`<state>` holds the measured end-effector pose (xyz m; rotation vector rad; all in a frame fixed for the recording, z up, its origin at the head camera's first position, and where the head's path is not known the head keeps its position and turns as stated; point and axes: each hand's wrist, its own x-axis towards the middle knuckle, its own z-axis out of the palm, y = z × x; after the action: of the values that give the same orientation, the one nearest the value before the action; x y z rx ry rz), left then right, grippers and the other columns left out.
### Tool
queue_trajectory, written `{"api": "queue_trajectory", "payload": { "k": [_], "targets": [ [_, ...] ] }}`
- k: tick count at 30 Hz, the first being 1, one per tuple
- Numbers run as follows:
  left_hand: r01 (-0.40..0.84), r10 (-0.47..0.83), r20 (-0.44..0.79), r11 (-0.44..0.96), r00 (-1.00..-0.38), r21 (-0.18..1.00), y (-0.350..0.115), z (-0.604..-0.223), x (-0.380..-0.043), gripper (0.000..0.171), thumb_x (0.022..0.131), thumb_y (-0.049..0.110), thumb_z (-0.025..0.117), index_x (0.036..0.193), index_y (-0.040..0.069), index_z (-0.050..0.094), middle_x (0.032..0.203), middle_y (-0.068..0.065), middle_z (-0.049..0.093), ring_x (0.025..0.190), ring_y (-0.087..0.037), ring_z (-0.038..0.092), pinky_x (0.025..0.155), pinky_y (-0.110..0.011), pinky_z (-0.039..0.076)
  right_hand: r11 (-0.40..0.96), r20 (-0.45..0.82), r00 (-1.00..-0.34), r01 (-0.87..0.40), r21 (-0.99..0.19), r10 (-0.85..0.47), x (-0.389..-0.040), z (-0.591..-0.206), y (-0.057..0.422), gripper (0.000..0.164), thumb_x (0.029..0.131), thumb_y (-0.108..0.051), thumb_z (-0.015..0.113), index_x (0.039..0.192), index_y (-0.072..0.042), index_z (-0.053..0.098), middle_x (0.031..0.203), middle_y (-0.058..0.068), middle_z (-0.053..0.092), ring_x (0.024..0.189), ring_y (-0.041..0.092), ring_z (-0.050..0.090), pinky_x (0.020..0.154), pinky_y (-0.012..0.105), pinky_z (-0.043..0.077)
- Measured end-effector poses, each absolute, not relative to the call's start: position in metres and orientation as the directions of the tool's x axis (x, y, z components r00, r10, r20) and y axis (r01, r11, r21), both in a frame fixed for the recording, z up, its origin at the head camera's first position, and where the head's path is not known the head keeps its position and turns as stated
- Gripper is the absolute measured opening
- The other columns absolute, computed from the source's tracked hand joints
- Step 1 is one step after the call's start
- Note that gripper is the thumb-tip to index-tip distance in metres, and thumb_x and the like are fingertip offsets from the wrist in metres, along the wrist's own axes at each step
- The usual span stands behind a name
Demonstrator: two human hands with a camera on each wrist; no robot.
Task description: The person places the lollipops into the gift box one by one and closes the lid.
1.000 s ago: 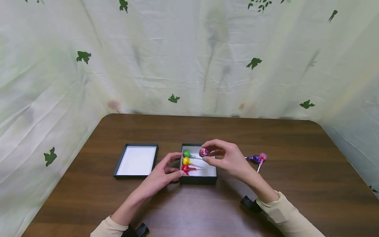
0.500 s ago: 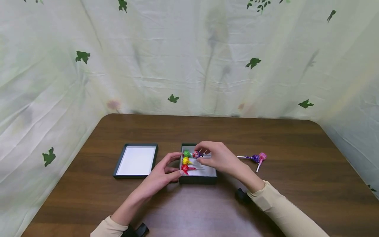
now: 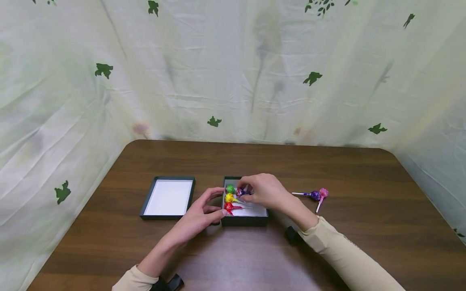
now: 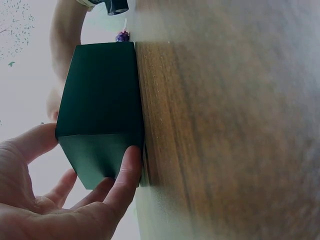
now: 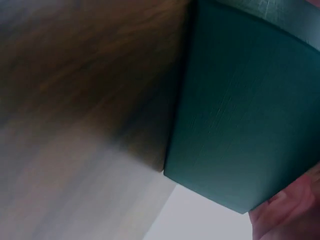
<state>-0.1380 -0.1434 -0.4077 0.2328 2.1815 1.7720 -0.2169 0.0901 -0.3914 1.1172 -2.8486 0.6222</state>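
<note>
A lollipop in a red and purple wrapper point(image 3: 239, 192) lies low in the open dark green box point(image 3: 244, 221). My right hand point(image 3: 267, 192) pinches it from the right and partly hides it and its stick. Green point(image 3: 230, 189), yellow point(image 3: 229, 198) and red point(image 3: 228, 207) lollipops lie in a column along the box's left wall, sticks to the right. My left hand point(image 3: 199, 214) touches the box's left side with spread fingers, as the left wrist view also shows on the green wall point(image 4: 97, 90). In the right wrist view, the box's wall point(image 5: 245, 110) fills much of the frame.
The box lid point(image 3: 168, 198), white inside, lies left of the box. On the table point(image 3: 349, 234) to the right, a purple lollipop point(image 3: 314, 195) and a pink lollipop point(image 3: 323, 192) lie touching. A patterned white curtain point(image 3: 233, 68) hangs behind the table.
My right hand has moved left and lower over the box, bringing the red and purple lollipop beside the green one. My left hand has stayed against the box.
</note>
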Motion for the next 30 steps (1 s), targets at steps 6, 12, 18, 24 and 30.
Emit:
{"api": "queue_trajectory", "payload": {
  "k": [6, 12, 18, 24, 30],
  "targets": [
    [-0.077, 0.323, -0.148, 0.222, -0.935, 0.972, -0.143, -0.407, -0.138, 0.058, 0.092, 0.018, 0.069, 0.143, 0.021, 0.043, 0.149, -0.008, 0.039, 0.114, -0.033, 0.057, 0.084, -0.042, 0.055, 0.731, 0.139, -0.773, -0.632, -0.255, -0.62, -0.216, -0.391, 0.083, 0.022, 0.079, -0.037, 0.081, 0.097, -0.027, 0.073, 0.077, -0.016, 0.066, 0.065, 0.005, 0.053, 0.058, 0.026, 0.041],
    [-0.076, 0.322, -0.149, 0.228, -0.935, 0.971, -0.144, -0.406, -0.138, 0.058, 0.092, 0.018, 0.069, 0.143, 0.022, 0.043, 0.15, -0.008, 0.038, 0.114, -0.033, 0.057, 0.084, -0.042, 0.055, 0.758, 0.132, -0.786, -0.618, -0.209, -0.604, -0.216, -0.39, 0.079, 0.021, 0.078, -0.035, 0.082, 0.098, -0.029, 0.075, 0.076, -0.018, 0.064, 0.062, 0.006, 0.05, 0.054, 0.027, 0.038],
    [-0.078, 0.323, -0.148, 0.221, -0.935, 0.972, -0.143, -0.407, -0.138, 0.058, 0.092, 0.017, 0.069, 0.143, 0.022, 0.043, 0.15, -0.009, 0.038, 0.114, -0.033, 0.057, 0.083, -0.042, 0.055, 0.758, 0.118, -0.785, -0.618, -0.208, -0.608, -0.215, -0.39, 0.078, 0.022, 0.08, -0.029, 0.081, 0.101, -0.029, 0.076, 0.08, -0.015, 0.067, 0.063, 0.007, 0.051, 0.054, 0.027, 0.038],
    [-0.073, 0.328, -0.14, 0.21, -0.934, 0.975, -0.143, -0.408, -0.138, 0.058, 0.092, 0.016, 0.069, 0.144, 0.021, 0.043, 0.151, -0.011, 0.037, 0.114, -0.033, 0.058, 0.084, -0.043, 0.055, 0.757, 0.104, -0.788, -0.612, -0.226, -0.606, -0.213, -0.39, 0.079, 0.024, 0.08, -0.027, 0.08, 0.104, -0.027, 0.076, 0.087, -0.013, 0.069, 0.068, 0.007, 0.054, 0.055, 0.026, 0.041],
    [-0.069, 0.314, -0.136, 0.215, -0.94, 0.974, -0.143, -0.408, -0.137, 0.058, 0.091, 0.016, 0.07, 0.143, 0.021, 0.044, 0.15, -0.011, 0.039, 0.112, -0.032, 0.059, 0.083, -0.043, 0.055, 0.733, 0.124, -0.783, -0.617, -0.288, -0.61, -0.213, -0.388, 0.081, 0.024, 0.081, -0.024, 0.079, 0.105, -0.024, 0.075, 0.089, -0.011, 0.069, 0.072, 0.007, 0.056, 0.062, 0.028, 0.045]
  ]
}}
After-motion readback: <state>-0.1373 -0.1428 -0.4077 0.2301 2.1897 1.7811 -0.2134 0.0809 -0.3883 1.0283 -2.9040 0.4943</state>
